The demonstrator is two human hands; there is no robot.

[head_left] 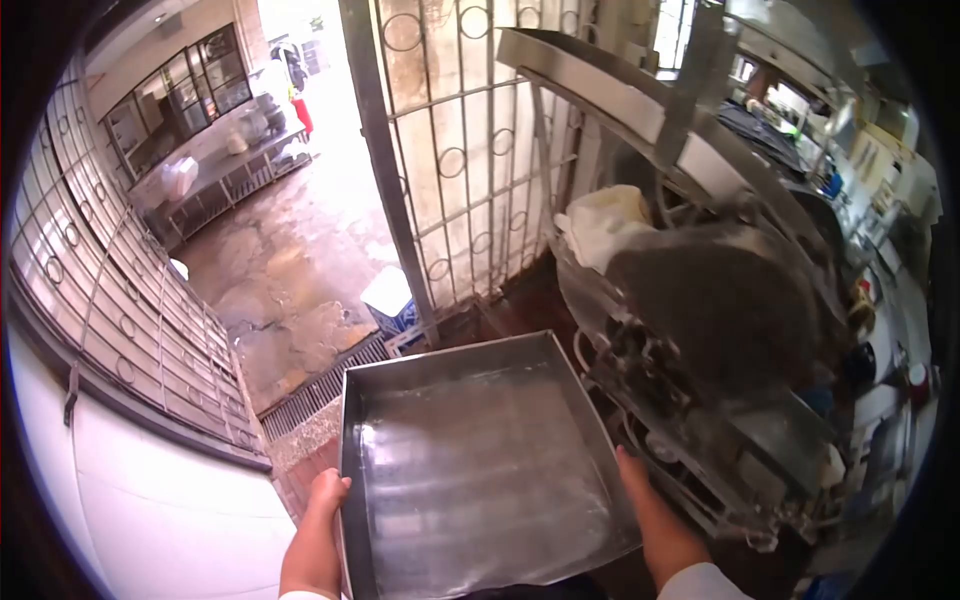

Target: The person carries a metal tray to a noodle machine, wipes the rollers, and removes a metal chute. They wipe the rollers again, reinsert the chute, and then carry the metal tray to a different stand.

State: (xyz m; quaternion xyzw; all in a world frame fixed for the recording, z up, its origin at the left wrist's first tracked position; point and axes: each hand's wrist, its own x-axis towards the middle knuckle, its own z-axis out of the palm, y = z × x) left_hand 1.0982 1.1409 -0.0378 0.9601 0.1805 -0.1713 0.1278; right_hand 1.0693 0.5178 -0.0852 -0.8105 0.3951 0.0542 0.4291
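Note:
A large, square metal tray [480,470] with raised sides is held level in front of my body, and nothing lies in it. My left hand [328,492] grips its left side, with the fingers wrapped round the wall. At the right side, my right hand [636,482] holds the opposite wall; most of its fingers are hidden behind the metal. The tray's near edge is partly cut off at the bottom of the view.
A barred gate [130,270] stands at the left, and a second barred panel [460,150] is beyond the tray. Between them is a doorway with a wet floor, a floor grate [325,385] and a blue crate [400,318]. Bulky metal equipment [710,310] stands close at the right.

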